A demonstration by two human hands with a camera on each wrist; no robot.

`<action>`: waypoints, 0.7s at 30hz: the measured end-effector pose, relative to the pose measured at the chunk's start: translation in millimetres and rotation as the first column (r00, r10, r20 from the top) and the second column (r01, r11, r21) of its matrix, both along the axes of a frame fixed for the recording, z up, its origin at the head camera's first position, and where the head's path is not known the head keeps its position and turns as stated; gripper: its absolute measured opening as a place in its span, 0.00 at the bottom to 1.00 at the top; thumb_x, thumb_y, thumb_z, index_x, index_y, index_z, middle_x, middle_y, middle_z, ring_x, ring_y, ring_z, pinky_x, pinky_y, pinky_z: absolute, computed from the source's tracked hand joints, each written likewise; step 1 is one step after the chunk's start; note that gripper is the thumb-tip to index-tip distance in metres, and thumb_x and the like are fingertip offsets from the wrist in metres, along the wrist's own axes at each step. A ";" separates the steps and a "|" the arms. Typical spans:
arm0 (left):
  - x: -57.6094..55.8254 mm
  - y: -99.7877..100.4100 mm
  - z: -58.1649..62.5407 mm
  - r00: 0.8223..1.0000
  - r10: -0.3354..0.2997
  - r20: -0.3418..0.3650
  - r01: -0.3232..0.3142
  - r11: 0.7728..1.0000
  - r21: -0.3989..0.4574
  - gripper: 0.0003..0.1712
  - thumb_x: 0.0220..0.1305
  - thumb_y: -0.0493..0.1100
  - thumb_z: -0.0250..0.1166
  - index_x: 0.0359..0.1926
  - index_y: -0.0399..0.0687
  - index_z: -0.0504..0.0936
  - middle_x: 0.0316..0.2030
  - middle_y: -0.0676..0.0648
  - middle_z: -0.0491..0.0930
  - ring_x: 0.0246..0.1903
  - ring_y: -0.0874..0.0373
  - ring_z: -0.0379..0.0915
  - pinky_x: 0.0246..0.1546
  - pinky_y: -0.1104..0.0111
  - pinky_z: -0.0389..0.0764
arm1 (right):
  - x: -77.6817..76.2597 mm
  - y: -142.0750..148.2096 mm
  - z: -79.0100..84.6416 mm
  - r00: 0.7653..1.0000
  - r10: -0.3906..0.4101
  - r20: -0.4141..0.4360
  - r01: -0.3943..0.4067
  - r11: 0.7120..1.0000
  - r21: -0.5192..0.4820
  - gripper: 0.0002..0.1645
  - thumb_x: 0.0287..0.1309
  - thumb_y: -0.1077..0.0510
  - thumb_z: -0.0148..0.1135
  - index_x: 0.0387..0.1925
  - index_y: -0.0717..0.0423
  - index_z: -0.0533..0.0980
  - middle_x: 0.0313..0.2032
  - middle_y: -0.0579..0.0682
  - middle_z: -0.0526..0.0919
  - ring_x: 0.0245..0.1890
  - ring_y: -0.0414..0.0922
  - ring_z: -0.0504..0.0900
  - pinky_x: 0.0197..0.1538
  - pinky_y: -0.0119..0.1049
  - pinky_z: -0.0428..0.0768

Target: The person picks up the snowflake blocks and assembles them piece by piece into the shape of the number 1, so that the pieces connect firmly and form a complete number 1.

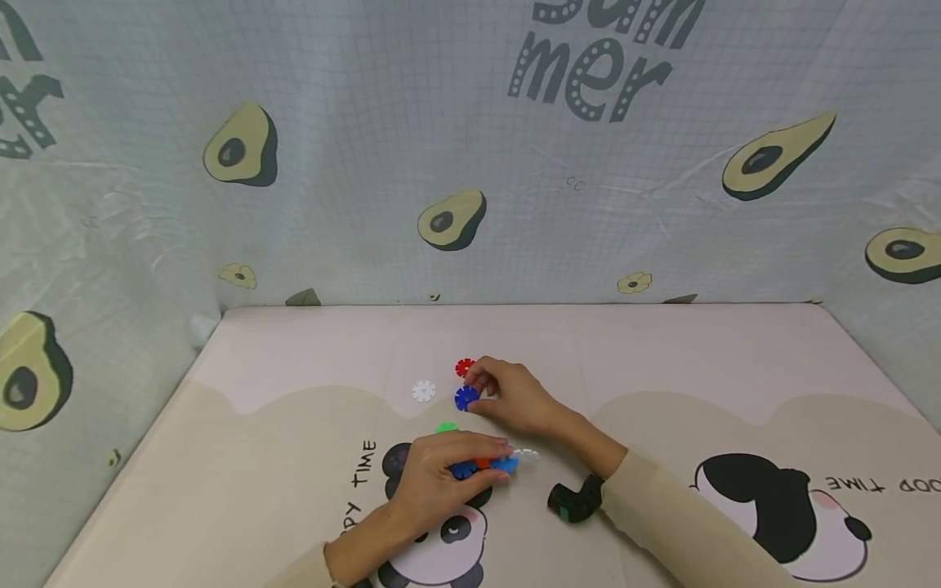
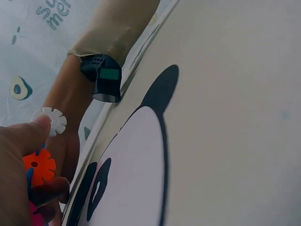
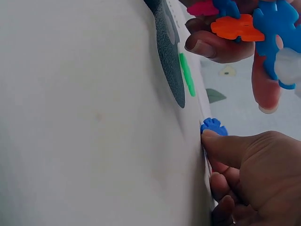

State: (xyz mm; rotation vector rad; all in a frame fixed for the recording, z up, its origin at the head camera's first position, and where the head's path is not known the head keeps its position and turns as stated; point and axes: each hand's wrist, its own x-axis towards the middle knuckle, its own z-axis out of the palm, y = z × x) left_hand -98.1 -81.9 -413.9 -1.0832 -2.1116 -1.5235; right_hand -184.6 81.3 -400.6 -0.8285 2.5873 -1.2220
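Observation:
My left hand grips a joined cluster of notched plastic discs. Its orange disc, a blue disc, a white disc and a bit of pink show between the fingers; the rest is covered by the hand. Farther back, my right hand pinches a single dark blue disc between thumb and fingers, close to the tabletop. Just behind those fingers lies a red disc, partly covered. A loose white disc lies left of the blue one. Beyond the left hand, a green disc is partly hidden.
The table wears a cover printed with panda and dog faces. Behind it hangs a pale curtain with avocado prints. A black wrist camera sits at the right sleeve.

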 end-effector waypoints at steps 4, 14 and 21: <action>1.7 1.4 7.1 1.000 0.004 0.000 -0.004 1.000 0.001 0.16 0.45 0.32 0.76 0.39 0.40 0.87 0.37 0.48 0.86 0.40 0.56 0.82 0.42 0.70 0.79 | 0.2 3.5 -1.2 1.000 -0.009 -0.018 0.008 1.000 -0.027 0.13 0.55 0.61 0.69 0.42 0.49 0.76 0.31 0.40 0.76 0.33 0.39 0.73 0.37 0.31 0.76; 4.8 2.5 15.9 1.000 0.015 -0.001 -0.015 1.000 0.000 0.17 0.43 0.31 0.77 0.38 0.39 0.87 0.36 0.47 0.86 0.40 0.54 0.82 0.43 0.70 0.79 | 8.9 25.1 4.6 0.997 -0.074 0.022 0.076 0.991 -0.106 0.09 0.57 0.58 0.68 0.39 0.42 0.81 0.31 0.38 0.80 0.32 0.38 0.78 0.39 0.34 0.78; -0.4 1.3 1.6 1.000 0.019 0.006 -0.019 1.000 -0.004 0.17 0.44 0.33 0.77 0.39 0.40 0.87 0.37 0.47 0.86 0.41 0.56 0.82 0.42 0.71 0.79 | 22.9 43.3 11.4 0.994 -0.099 0.049 0.105 0.985 -0.139 0.11 0.55 0.58 0.69 0.40 0.41 0.81 0.30 0.41 0.79 0.31 0.40 0.79 0.38 0.33 0.79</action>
